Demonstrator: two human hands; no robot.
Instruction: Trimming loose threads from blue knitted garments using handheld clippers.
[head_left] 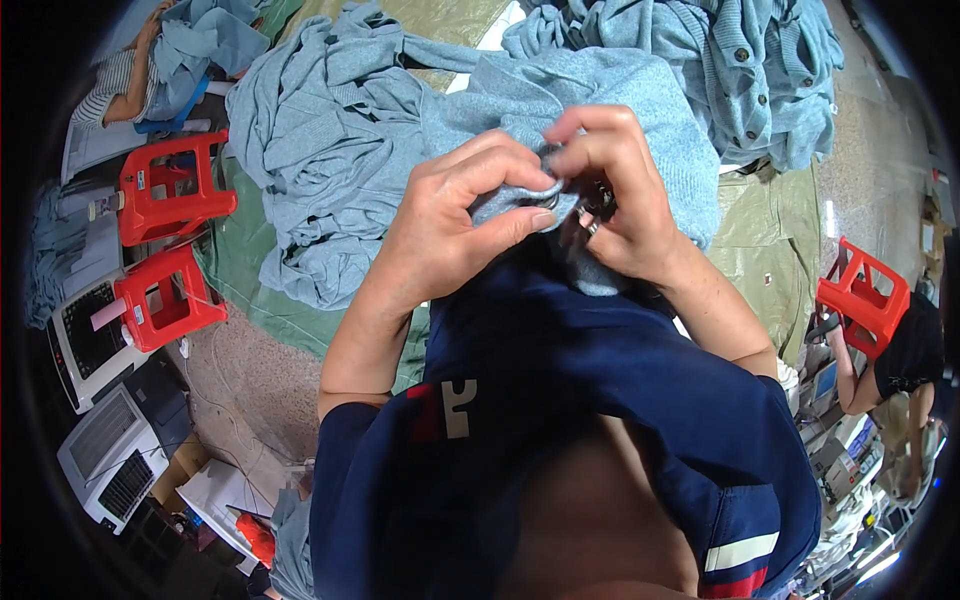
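Note:
A light blue-grey knitted garment [620, 110] lies across my lap and the cloth before me. My left hand [450, 205] is closed on a folded edge of it, pinched between thumb and forefinger. Close against it is my right hand [620, 190], its fingers curled, the fingertips blurred by motion over the same fold. A small shiny metal tool [587, 222], perhaps thread snips, shows between the right thumb and palm. Most of that tool is hidden by the hand and blur.
Heaped blue-grey knitwear [320, 150] lies at left, with a buttoned cardigan pile [750, 90] at far right. Green sheeting [770, 240] covers the ground. Red stools [175, 190] stand left, another red stool [865, 300] right. Other people work at both sides.

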